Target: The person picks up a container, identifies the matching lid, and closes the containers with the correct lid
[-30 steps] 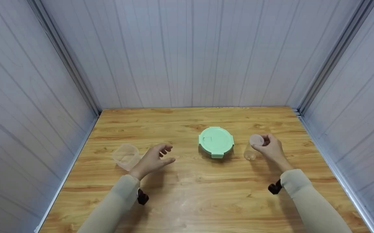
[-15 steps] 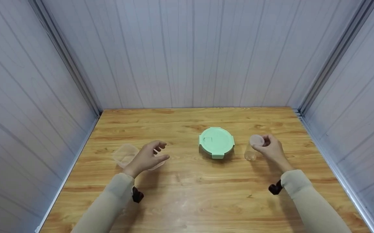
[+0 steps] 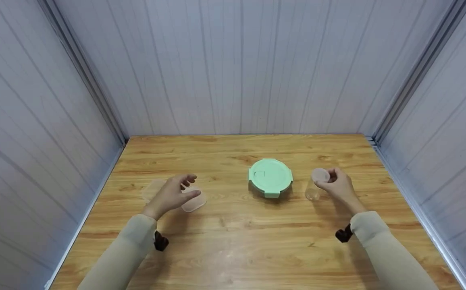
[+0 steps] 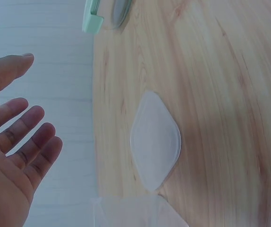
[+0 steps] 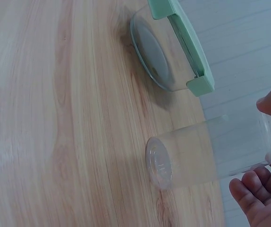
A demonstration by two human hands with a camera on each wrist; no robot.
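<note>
My left hand, its fingers loosely bent, hovers over the left of the table with nothing in its grasp. Below it a flat translucent lid with rounded corners lies on the wood, partly covered by the hand in the head view. Beside that lid is a clear squarish plastic container, also partly hidden. Over on the right, my right hand grips a clear, tall plastic cup at its top between thumb and fingers. A whitish round top covers the cup, which stands upright.
Between the hands sits a round glass food container with a mint-green clip lid, just left of the cup. The wooden table is enclosed by pale panel walls at the back and both sides.
My left hand has drawn back to the left, away from the middle, so the flat lid under it now shows. My right hand stays at the cup's top.
</note>
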